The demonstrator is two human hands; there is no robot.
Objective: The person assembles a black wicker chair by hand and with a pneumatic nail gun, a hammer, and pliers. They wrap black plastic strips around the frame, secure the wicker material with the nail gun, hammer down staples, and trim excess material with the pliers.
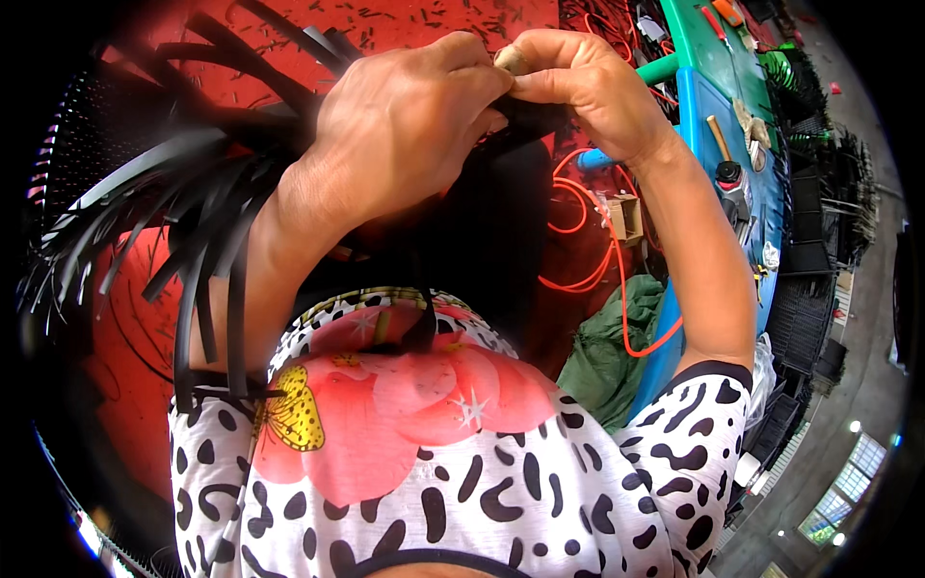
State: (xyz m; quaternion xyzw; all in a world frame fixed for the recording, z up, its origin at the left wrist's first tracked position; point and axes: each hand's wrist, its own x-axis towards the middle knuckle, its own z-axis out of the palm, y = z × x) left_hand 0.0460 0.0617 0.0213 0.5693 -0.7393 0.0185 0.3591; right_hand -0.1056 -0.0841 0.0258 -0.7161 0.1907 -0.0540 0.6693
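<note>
My left hand (400,120) is closed, its fingers curled in near the top middle of the view. Close against its fingertips, my right hand (607,91) pinches with thumb and forefinger. What lies between the fingertips is too small and covered to make out. Dark material (525,118) shows just below the pinch. Many flat black strips (207,193) fan out to the left from behind my left hand and wrist, and some hang over my left forearm. Where they run under the left hand is hidden.
Red flooring (462,14) is strewn with short black offcuts. An orange hose (617,260) loops on the right, near a small cardboard box (624,218) and green cloth (612,361). A blue and green bench (708,91) at the right carries a hammer (718,138) and other tools.
</note>
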